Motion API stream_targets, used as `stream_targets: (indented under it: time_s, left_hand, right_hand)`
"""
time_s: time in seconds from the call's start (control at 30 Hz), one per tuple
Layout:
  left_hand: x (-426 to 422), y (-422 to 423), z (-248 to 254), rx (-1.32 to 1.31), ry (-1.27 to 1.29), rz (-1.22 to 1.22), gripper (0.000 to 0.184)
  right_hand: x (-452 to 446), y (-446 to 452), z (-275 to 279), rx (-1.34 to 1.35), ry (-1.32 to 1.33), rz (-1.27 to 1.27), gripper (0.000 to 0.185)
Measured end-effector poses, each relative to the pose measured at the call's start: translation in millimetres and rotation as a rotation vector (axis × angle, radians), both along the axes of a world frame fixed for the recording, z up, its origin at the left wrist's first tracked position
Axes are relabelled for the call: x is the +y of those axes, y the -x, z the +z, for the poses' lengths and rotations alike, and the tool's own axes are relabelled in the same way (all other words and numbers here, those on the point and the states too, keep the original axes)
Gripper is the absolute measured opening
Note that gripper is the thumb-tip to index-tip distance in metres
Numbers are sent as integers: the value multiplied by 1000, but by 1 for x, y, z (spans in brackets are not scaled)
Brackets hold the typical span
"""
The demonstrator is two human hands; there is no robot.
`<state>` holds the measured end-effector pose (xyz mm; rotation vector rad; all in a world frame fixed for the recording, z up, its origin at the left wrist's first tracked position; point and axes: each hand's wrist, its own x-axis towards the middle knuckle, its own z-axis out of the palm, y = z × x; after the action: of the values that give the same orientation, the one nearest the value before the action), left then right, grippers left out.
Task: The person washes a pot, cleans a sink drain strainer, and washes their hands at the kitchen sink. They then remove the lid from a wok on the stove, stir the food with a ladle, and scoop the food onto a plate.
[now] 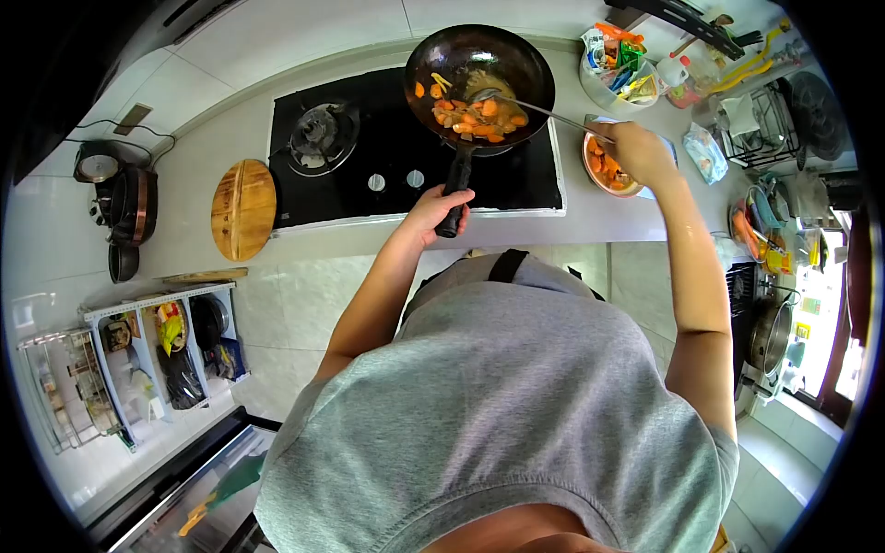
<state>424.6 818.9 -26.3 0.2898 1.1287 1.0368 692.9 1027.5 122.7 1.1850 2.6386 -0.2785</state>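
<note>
A dark wok [530,69] stands on the right side of the black glass stove, tipped slightly toward me. Orange carrot slices [475,118] and brownish bits lie in it with some sauce. My left hand [435,212] is closed around the wok's black handle [458,175]. With fingers wrapped round its long shaft, my right hand [641,152] holds a metal ladle [558,117]. The ladle's head rests among the food inside the wok. Beneath my right hand sits a bowl [630,192] with more carrot pieces, partly hidden by the hand.
An unused burner [323,136] is on the stove's left, beside a round wooden board [243,210]. A tub of packets [604,88] and bottles [687,83] stand at the back right. A blue-white packet [704,154] lies near a dish rack [758,127].
</note>
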Motion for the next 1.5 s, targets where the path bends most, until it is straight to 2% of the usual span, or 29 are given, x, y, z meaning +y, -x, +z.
stream_targets:
  time_s: [0.07, 0.2, 0.23, 0.4, 0.47, 0.5, 0.57, 0.6, 0.63, 0.7, 0.77, 0.8, 0.83, 0.9, 0.97, 1.0, 1.07, 1.13, 1.3, 1.47, 1.5]
  left_hand:
    - [-1, -1, -2, 0, -7, 1, 27]
    - [0, -2, -5, 22, -33, 13, 25]
    - [1, -2, -5, 26, -35, 17, 25]
    - [0, 0, -6, 22, -32, 11, 26]
    - [2, -1, -5, 13, -37, 3, 28]
    - [2, -1, 0, 14, -1, 15, 28]
    - [3, -4, 10, 16, 39, 23, 28]
    - [6, -5, 15, -94, 98, 53, 27]
    - [9, -6, 18, -202, 156, 83, 26]
    - [15, -4, 2, -233, 196, 95, 21]
    - [17, -4, -21, -509, 64, 17, 19]
    - [19, -9, -13, -427, 85, 44, 18]
    - [19, -11, -14, -427, 89, 42, 18]
    - [20, -13, -13, -370, 89, 49, 16]
    - [21, -15, -6, -350, 97, 58, 15]
    - [21, -17, -1, -337, 104, 74, 14]
    - [21, -20, 3, -314, 96, 82, 14]
    - [19, -23, 5, -289, 86, 87, 13]
    - [16, -30, 11, -218, 78, 130, 12]
    - [15, -30, 14, -223, 77, 134, 11]
    - [13, -31, 14, -242, 80, 135, 11]
  right_hand:
    - [10, -6, -4, -16, 73, -72, 48]
    - [19, 0, -61, 148, -5, -158, 45]
    - [13, 14, -59, 218, -1, -210, 45]
    - [7, -4, -56, 147, 41, -73, 47]
    - [13, -29, -55, 305, 69, 78, 45]
    - [14, -29, -53, 303, 72, 80, 45]
    - [13, -33, -51, 319, 183, -76, 41]
    - [11, -31, -54, 319, 184, -79, 41]
    - [7, -25, -59, 283, 114, -128, 39]
    - [-1, -19, -67, 249, 45, -175, 37]
    - [-15, -21, -72, 321, 131, -198, 33]
    - [-19, -19, -74, 312, 332, -391, 30]
    - [-22, -24, -77, 311, 335, -395, 30]
    - [-26, -36, -84, 188, 77, 55, 30]
    - [-29, -40, -93, 131, -57, 271, 30]
    - [-33, -39, -95, 434, 423, 9, 32]
    - [-34, -37, -91, 733, 899, -269, 35]
    - [-38, -18, -60, 736, 1585, -679, 35]
    - [-49, 8, -79, 858, 1767, -677, 36]
    - [-45, -3, -95, 986, 2149, -701, 33]
    - [-46, -1, -93, 983, 2150, -703, 33]
